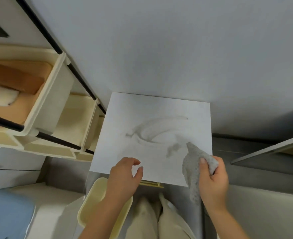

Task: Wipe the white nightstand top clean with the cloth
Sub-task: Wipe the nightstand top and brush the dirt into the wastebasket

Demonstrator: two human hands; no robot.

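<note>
The white nightstand top lies square below me, against the wall. A grey swirl of dirt and a darker smudge mark its middle and right. My right hand grips a speckled grey cloth at the front right corner; the cloth hangs partly over the front edge, its tip touching the top near the smudge. My left hand hovers over the front edge with fingers curled and apart, holding nothing.
A rack of cream bins with black rods stands at the left, close to the nightstand's left edge. A pale yellow bin sits under my left forearm. A grey shelf edge juts in at the right. My legs are below.
</note>
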